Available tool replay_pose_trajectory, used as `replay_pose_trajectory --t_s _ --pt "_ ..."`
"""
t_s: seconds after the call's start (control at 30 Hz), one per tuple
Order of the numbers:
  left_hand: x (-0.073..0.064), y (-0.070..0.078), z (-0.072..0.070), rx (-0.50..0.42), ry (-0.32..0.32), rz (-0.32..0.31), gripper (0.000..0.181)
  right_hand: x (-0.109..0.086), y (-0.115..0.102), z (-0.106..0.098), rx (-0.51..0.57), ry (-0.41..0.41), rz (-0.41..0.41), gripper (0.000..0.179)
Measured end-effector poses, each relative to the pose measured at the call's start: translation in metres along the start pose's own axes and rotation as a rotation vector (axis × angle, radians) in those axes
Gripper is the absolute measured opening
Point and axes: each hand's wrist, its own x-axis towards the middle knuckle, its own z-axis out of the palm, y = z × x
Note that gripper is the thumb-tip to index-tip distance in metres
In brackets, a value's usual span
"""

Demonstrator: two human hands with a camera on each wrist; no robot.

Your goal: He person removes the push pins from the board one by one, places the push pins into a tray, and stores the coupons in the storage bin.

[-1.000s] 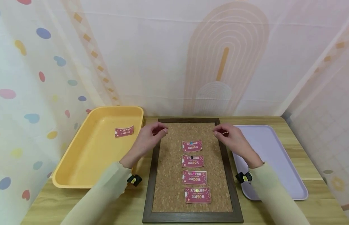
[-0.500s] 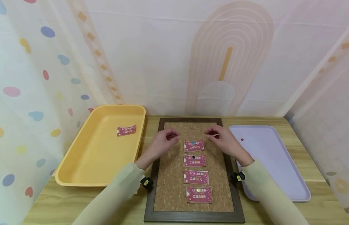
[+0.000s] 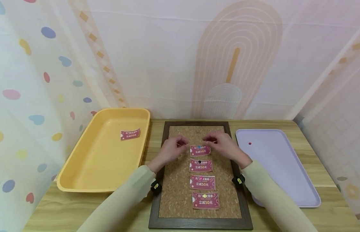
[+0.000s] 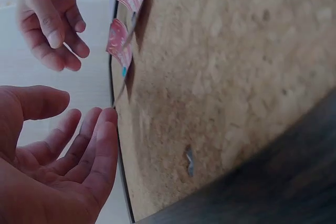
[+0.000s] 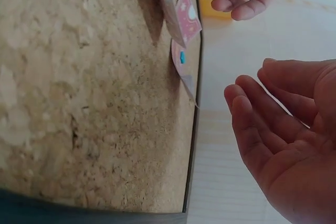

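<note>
Several pink coupons run in a column down a cork board (image 3: 177, 193), each with a coloured pushpin near its upper edge. The topmost coupon (image 3: 200, 152) has a blue pushpin (image 3: 199, 147). On its left side is my left hand (image 3: 171, 149), fingertips close to the coupon's edge. My right hand (image 3: 224, 146) is at its upper right corner, overlapping it in the head view. In the left wrist view, the thumb and loosely bent fingers (image 4: 107, 145) stand apart around nothing. The right wrist view likewise shows space between thumb and fingers (image 5: 247, 124). The coupon's edges curl off the cork.
To the left stands a yellow tray (image 3: 81, 154) with one more coupon (image 3: 130, 134) in it. A lilac tray (image 3: 284, 174) at the right holds a red pushpin (image 3: 250, 143). The board's dark frame (image 3: 200, 223) lies between them on the wooden table. A patterned curtain hangs behind.
Both hands have moved inward towards each other, from the board's side edges to either side of the topmost coupon. The red pushpin in the lilac tray has come into sight.
</note>
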Motion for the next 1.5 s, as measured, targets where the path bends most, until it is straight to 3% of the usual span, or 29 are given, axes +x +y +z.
replay_pose_trajectory --t_s 0.23,0.37,0.63,0.97,1.37,1.5 --pt "0.006 0.0 0.004 0.041 -0.039 0.016 0.016 0.005 -0.001 0.002 -0.03 -0.067 -0.047 0.028" --pt "0.009 0.0 0.008 0.051 -0.06 0.031 0.015 0.009 -0.001 0.005 -0.023 -0.105 -0.031 0.029" --pt "0.014 -0.003 0.013 0.101 -0.04 0.015 0.015 0.019 -0.001 0.01 -0.084 -0.132 0.022 0.022" --pt "0.019 0.001 0.016 0.137 -0.08 0.038 0.01 0.029 0.0 0.01 -0.119 -0.186 0.06 0.009" --pt "0.027 -0.004 0.007 0.125 -0.107 -0.056 0.011 0.042 -0.002 0.017 -0.108 -0.23 0.066 0.01" --pt "0.029 -0.002 0.003 0.089 -0.129 -0.04 0.012 0.043 -0.002 0.016 -0.12 -0.231 0.091 0.01"
